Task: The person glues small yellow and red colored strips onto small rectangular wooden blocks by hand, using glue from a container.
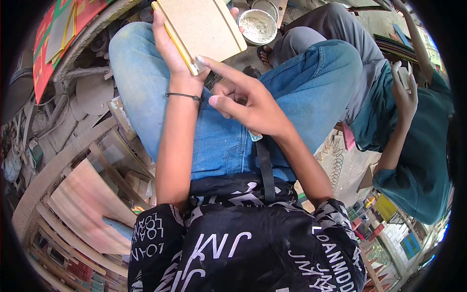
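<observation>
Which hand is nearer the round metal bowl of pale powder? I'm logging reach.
Left. The left hand grips the tan board beside the round metal bowl; the right hand is lower, over the knee.

The black shirt (233, 243) bears white lettering, seemingly "JNM" and "LOANMDD", partly folded.

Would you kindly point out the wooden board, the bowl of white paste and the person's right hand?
wooden board (204, 24), head view, on its flat tan face.
bowl of white paste (258, 27), head view, on the paste inside.
right hand (248, 100), head view, on its back.

Cluttered wooden planks (87, 204) on dusty floor (348, 168)
</observation>
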A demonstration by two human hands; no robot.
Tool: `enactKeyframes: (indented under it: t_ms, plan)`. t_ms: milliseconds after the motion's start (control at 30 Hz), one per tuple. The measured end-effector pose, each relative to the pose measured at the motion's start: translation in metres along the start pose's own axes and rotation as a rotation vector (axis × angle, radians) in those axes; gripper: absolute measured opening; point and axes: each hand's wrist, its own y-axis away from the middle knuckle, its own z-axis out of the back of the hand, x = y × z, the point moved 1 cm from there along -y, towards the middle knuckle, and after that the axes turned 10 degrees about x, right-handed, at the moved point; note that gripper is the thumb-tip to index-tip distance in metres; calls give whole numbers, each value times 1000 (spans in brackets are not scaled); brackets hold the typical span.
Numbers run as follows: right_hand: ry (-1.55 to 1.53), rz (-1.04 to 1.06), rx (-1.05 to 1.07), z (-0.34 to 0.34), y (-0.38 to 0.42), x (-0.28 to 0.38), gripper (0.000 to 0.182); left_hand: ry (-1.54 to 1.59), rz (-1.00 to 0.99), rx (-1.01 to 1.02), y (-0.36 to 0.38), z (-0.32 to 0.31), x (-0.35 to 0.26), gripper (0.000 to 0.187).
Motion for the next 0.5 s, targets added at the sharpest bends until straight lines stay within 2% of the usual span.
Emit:
enactKeyframes:
  t_ms: [67,267,400,500]
  plan:
    - [115,2,2,-2,1,-2,62,-19,7,65,0,2,0,75]
    - [313,34,-26,-3,-2,2,61,-75,8,34,-2,6,-1,76]
    - [293,15,-58,-4,-1,5,60,-106,-4,13,-1,5,0,76]
    - [411,83,-52,-2,-1,1,56,-94,3,42,-2,6,1,75]
